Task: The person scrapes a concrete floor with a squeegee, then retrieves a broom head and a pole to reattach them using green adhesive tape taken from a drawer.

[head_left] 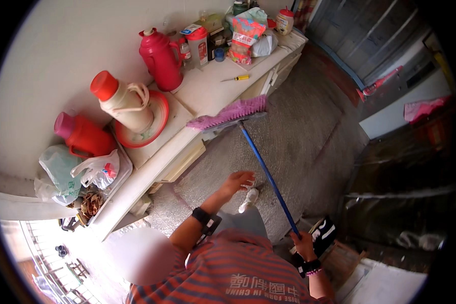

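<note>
The broom (265,167) was found near the centre of the frame, its blue handle running from lower right up to a head with pink bristles (230,112). The head was raised at the front edge of the counter (213,93); I could not tell whether it touched. The person's right hand (304,245), lower right, was closed around the end of the handle. The left hand (238,182), at centre, was bare of any load, fingers loosely spread, apart from the handle. A black band (201,217) was noted on the left wrist. A white shoe (248,200) stood just below that hand, on the grey floor (304,147).

The counter ran from lower left to upper right. On it, above the bristles, lay a screwdriver (242,77) with a yellow handle. To its left stood a pink flask (159,61), then a cream flask (129,109) on a red-rimmed tray (162,117), then a red jug (92,138) lying tilted beside plastic bags (61,169). Upper centre held a red-lidded canister (198,48), a printed packet (245,40) and a jar (285,23). At right I recorded a pink cloth (423,110) on a pale cabinet (382,114); a dark door (365,35) filled the upper right.
</note>
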A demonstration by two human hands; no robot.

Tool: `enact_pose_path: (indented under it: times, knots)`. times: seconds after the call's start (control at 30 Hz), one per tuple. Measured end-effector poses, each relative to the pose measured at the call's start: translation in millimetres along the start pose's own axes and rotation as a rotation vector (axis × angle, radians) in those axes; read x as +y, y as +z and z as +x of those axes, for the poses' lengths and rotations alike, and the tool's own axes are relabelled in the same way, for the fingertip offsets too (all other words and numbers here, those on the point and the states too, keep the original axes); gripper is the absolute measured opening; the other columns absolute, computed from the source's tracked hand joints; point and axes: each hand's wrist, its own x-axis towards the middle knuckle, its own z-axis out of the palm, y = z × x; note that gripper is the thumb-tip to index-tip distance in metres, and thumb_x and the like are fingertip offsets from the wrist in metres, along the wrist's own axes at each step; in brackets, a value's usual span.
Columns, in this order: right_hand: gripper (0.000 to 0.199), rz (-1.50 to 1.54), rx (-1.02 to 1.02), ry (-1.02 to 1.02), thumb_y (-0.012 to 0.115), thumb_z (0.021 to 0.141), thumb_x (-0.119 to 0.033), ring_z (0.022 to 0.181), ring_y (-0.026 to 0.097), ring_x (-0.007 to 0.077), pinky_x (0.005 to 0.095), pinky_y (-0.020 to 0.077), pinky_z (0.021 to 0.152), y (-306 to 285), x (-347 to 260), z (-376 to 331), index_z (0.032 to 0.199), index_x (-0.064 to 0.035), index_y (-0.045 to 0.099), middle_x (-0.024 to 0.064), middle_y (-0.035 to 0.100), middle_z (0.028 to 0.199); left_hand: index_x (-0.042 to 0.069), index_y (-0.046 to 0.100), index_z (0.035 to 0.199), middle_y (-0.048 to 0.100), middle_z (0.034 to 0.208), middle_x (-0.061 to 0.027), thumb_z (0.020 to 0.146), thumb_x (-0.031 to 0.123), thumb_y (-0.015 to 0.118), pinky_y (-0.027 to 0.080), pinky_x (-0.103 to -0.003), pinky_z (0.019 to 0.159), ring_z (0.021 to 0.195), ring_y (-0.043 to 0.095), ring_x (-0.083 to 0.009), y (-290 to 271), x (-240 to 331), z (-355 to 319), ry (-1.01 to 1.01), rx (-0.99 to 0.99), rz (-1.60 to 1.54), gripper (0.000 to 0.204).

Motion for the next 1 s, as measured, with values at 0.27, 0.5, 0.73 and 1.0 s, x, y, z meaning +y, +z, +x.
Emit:
enact_pose_path:
  times: [0.27, 0.5, 0.73, 1.0]
  knots:
    - [0.032, -0.364, -0.182, -0.238, 0.066, 0.086, -0.025, 0.054, 0.043, 0.0140, 0.0344, 0.0354, 0.051, -143, -49, 250, 0.073, 0.0030, 0.057, 0.0104, 0.048, 0.056, 0.005, 0.047, 0.133, 0.058, 0.121, -0.0075, 0.099, 0.034, 0.046, 0.047, -0.031, 0.087, 0.106, 0.057, -0.0183, 30, 63, 128, 0.043, 0.155, -0.168, 0.045]
    - [0.031, -0.475, -0.430, -0.330, 0.068, 0.083, -0.022, 0.052, 0.047, 0.0123, 0.0329, 0.0364, 0.049, -195, -168, 454, 0.069, 0.0031, 0.058, 0.0093, 0.050, 0.055, 0.004, 0.046, 0.133, 0.058, 0.122, -0.0082, 0.099, 0.035, 0.048, 0.049, -0.032, 0.084, 0.104, 0.059, -0.0182, 5, 104, 224, 0.204, 0.341, -0.386, 0.046]
    - [0.025, -0.721, -0.608, -0.470, 0.069, 0.082, -0.022, 0.050, 0.052, 0.0194, 0.0348, 0.0402, 0.049, -197, -254, 589, 0.073, 0.0012, 0.063, 0.0128, 0.057, 0.058, 0.004, 0.049, 0.126, 0.058, 0.118, -0.0077, 0.098, 0.032, 0.048, 0.049, -0.031, 0.082, 0.103, 0.059, -0.0199, -17, 147, 299, 0.170, 0.521, -0.616, 0.039]
    - [0.017, -1.007, -0.736, -0.852, 0.066, 0.083, -0.023, 0.066, 0.062, 0.0358, 0.0435, 0.0487, 0.062, -168, -366, 733, 0.083, -0.0064, 0.065, 0.0152, 0.063, 0.067, 0.007, 0.044, 0.129, 0.057, 0.123, -0.0081, 0.096, 0.026, 0.054, 0.050, -0.033, 0.079, 0.103, 0.061, -0.0235, -33, 179, 368, 0.302, 0.698, -0.894, 0.040]
